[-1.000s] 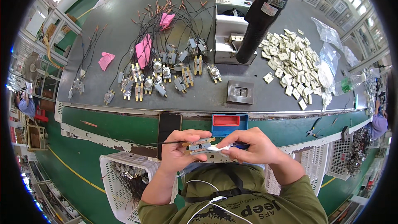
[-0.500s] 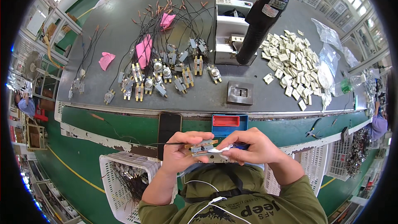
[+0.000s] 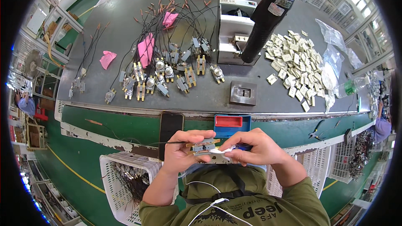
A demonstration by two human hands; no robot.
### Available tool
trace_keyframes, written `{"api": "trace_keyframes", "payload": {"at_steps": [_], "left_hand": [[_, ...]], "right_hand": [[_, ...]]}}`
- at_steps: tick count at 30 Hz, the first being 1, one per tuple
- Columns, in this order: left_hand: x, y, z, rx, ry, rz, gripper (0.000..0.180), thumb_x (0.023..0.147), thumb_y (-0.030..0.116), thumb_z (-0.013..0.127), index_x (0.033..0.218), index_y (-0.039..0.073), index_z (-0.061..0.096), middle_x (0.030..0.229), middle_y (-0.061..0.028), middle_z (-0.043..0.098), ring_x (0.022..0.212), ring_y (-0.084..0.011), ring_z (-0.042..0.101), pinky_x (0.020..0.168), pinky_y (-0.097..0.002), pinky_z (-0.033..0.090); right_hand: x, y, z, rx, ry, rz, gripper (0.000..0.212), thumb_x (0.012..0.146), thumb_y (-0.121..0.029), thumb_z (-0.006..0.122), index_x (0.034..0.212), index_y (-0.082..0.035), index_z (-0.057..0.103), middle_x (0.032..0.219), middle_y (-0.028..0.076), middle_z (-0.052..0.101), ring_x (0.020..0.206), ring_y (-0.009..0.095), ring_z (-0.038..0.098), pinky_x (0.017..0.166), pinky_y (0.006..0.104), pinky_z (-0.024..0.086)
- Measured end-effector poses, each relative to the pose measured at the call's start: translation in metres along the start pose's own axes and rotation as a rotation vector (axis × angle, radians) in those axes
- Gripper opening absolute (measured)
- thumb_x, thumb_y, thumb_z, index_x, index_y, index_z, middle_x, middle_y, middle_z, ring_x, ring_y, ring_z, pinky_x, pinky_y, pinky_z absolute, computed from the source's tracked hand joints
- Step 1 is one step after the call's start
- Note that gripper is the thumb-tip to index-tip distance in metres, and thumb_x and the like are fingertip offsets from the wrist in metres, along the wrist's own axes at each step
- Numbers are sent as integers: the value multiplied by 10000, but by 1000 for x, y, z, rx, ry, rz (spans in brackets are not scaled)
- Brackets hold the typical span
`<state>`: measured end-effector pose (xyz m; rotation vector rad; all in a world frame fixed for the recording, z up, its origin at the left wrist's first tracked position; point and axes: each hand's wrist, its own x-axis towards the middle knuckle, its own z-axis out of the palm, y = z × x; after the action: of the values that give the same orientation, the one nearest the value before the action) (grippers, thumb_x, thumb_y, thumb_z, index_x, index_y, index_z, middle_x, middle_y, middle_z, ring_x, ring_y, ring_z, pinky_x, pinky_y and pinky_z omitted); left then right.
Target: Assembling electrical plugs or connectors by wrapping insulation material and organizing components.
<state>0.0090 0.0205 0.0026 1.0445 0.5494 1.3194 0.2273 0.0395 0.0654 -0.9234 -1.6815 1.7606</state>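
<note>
In front of my body, my left hand (image 3: 180,150) is closed around a grey switch-like part with brass terminals (image 3: 204,145). A black wire (image 3: 146,143) runs from the part out to the left. My right hand (image 3: 257,148) pinches a white cloth or tissue (image 3: 218,150) against the part's right end. Something dark blue, perhaps a tool handle (image 3: 244,147), shows under the right fingers; its kind is mostly hidden. Several similar wired parts (image 3: 189,76) lie on the table beyond, among pink scraps (image 3: 145,50).
White rectangular pieces (image 3: 293,58) are heaped on the right. A boxy machine (image 3: 226,52) with a black tube (image 3: 266,23) stands mid-table, behind a metal block (image 3: 243,93). Near the front edge are a phone (image 3: 171,132), a blue tray (image 3: 228,132), and pliers (image 3: 318,132).
The loose wire end over the green ledge has shifted slightly left and down. My hands keep almost the same position and grip.
</note>
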Motion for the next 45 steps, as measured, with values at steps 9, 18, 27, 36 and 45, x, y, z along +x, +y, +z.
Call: {"api": "trace_keyframes", "payload": {"at_steps": [9,18,27,36,45], "left_hand": [[3,-2,0,0,-6,23,502,606,113,838,997,51,530,1097,-199,613,1044,-298,607,862,-403,534],[2,-1,0,-1,-2,-6,504,599,109,842,995,58,534,1094,-200,616,1039,-293,610,861,-389,534],[3,-4,-9,2,-103,26,509,635,-63,788,1057,46,524,1153,-232,575,1106,-299,568,879,-394,521],[5,4,-2,31,-52,4,501,620,23,816,1027,54,526,1106,-201,602,1062,-293,594,858,-396,534],[3,5,-1,40,-25,-6,504,606,85,835,1006,59,530,1073,-183,619,1035,-296,609,852,-403,542]], "right_hand": [[1,3,-1,-36,6,-93,158,884,-100,607,1031,-47,635,661,23,613,498,67,551,464,222,442],[1,-3,-4,-16,5,20,134,858,-44,625,979,6,653,690,51,640,539,75,578,466,214,447],[4,-5,-3,-78,-10,-46,137,857,-62,634,974,4,661,675,49,639,529,74,577,473,221,445],[4,-5,-2,-21,-6,9,140,858,-50,630,981,11,654,662,44,632,532,75,578,471,218,441],[3,-5,-2,-32,-23,-17,134,860,-43,624,979,12,651,665,44,633,536,78,585,473,220,446]]}}
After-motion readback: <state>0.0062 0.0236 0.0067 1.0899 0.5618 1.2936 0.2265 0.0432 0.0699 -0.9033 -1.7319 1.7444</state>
